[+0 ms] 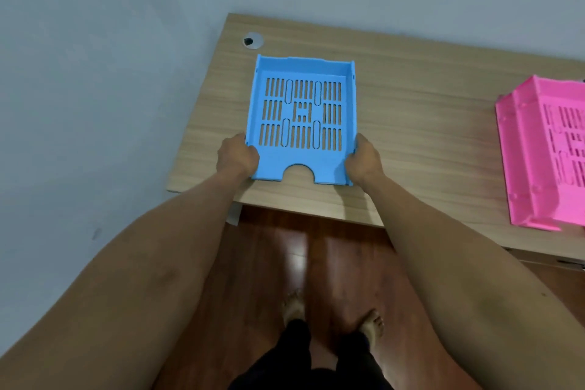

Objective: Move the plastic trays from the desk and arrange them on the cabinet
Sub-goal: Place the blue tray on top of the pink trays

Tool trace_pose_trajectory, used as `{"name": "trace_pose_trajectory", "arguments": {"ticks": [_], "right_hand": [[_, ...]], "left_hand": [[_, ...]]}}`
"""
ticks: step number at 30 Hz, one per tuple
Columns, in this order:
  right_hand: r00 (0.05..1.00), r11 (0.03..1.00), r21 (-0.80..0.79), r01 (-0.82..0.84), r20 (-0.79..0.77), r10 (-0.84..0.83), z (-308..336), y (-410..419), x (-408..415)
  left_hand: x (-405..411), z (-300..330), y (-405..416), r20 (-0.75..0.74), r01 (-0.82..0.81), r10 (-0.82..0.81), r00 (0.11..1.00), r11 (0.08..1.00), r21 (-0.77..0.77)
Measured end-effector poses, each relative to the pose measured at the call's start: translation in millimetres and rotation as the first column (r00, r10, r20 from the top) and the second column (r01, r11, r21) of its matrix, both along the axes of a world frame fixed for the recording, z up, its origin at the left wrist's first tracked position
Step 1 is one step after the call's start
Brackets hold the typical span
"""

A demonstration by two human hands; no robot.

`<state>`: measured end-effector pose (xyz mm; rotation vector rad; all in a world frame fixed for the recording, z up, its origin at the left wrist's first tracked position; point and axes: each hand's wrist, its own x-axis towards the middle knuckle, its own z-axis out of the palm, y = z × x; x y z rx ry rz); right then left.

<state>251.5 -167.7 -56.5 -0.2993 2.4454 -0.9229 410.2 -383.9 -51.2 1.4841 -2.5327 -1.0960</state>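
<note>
Head view: hands (237, 157) gripping blue tray (302, 117)

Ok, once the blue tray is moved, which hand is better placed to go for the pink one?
Right. The pink tray lies at the desk's right end, beyond the right hand. The left hand grips the blue tray's far side and would have to cross over.

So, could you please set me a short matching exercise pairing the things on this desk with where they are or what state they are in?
Things:
1. blue tray
2. pink tray
3. cable hole
4. left hand

Places or states:
A. at the desk's back corner by the wall
B. gripping a tray's near left corner
C. held on both sides
D. untouched at the right edge of view

Pairs: 1-C, 2-D, 3-A, 4-B
</note>
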Motion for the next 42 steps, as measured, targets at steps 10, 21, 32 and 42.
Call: {"name": "trace_pose_trajectory", "arguments": {"ticks": [10, 21, 32, 42], "right_hand": [[0.994, 0.991, -0.076, 0.109, 0.008, -0.108, 18, 16, -10], [0.962, 0.959, -0.176, 0.223, -0.118, -0.245, 100, 107, -57], [0.932, 0.949, -0.19, 0.252, -0.216, -0.291, 150, 283, -150], [0.946, 0.965, -0.137, 0.222, -0.211, -0.247, 159, 455, -219]], "left_hand": [[-9, 14, 19, -0.07, -0.051, 0.054, 0.996, 0.998, 0.043], [-85, 100, 88, -0.165, 0.103, -0.114, 0.98, 0.992, -0.072], [-189, 138, 260, -0.25, 0.148, -0.171, 0.953, 0.983, -0.11], [-255, 135, 430, -0.24, 0.18, -0.193, 0.951, 0.981, -0.074]]}}
